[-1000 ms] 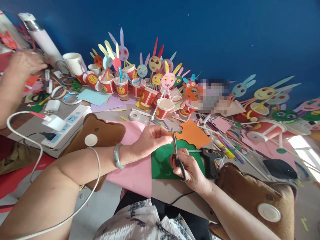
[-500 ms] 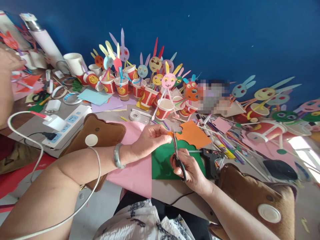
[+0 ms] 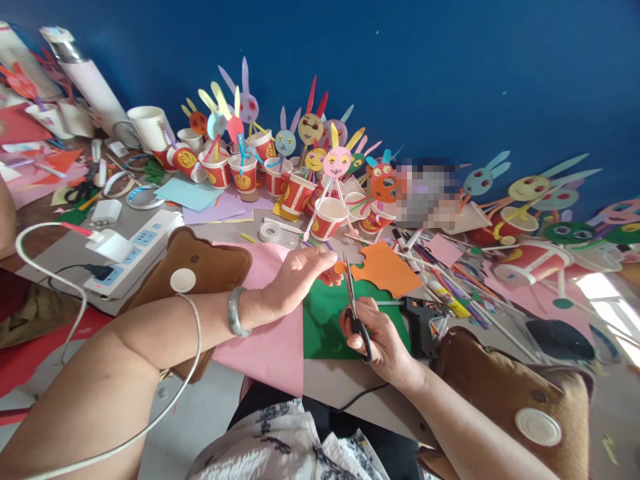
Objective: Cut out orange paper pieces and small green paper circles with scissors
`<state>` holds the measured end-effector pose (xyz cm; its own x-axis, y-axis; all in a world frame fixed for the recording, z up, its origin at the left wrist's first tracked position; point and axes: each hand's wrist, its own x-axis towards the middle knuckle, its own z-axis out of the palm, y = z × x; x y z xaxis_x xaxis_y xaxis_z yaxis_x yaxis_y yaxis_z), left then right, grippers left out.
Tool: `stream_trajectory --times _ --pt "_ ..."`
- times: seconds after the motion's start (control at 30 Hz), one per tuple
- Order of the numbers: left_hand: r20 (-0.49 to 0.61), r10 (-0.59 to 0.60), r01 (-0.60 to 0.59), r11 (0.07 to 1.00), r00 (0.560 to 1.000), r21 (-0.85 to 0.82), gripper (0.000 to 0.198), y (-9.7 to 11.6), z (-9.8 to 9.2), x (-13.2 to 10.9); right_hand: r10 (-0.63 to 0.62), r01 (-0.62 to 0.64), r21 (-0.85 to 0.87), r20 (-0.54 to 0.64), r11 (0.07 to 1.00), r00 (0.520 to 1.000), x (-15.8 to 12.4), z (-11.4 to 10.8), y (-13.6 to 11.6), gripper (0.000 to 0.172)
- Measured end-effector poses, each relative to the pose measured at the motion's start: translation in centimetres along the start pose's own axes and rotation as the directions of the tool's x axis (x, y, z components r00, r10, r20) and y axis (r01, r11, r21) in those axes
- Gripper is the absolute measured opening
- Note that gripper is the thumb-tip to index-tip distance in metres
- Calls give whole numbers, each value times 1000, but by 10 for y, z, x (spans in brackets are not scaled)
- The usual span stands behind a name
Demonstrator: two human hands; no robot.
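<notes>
In the head view my left hand (image 3: 305, 273), a bangle at its wrist, pinches a small round piece of orange paper (image 3: 341, 267) at its fingertips. My right hand (image 3: 383, 340) is wrapped round a pair of black-handled scissors (image 3: 351, 300). The blades point away from me and look nearly closed, right beside the small orange piece. Just beyond the blades, a larger sheet of orange paper (image 3: 393, 270) with a scalloped cut edge lies on the table. Green paper (image 3: 325, 327) and pink paper (image 3: 280, 353) are spread under my hands.
Paper-cup rabbit figures (image 3: 330, 217) stand along the blue wall. A black glue gun (image 3: 420, 327) and scattered pens (image 3: 450, 290) lie to the right. Brown plush warmers (image 3: 220, 257) sit on both sides, and a power strip (image 3: 140, 250) with a white cable is at left.
My left fingers have shifted on the small orange piece, so more of its round shape shows. The scissors barely moved. At the far left, another person's arm has drawn back.
</notes>
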<state>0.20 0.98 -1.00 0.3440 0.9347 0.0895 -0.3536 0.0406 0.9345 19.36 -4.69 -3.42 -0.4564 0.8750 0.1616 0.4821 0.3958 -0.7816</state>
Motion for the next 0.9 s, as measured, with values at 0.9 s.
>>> stream_trajectory --times 0.9 --pt "-14 -37 37 999 999 25 13 -7 -1 0 0 0 10 7 1000 1000 1 0 -1 69"
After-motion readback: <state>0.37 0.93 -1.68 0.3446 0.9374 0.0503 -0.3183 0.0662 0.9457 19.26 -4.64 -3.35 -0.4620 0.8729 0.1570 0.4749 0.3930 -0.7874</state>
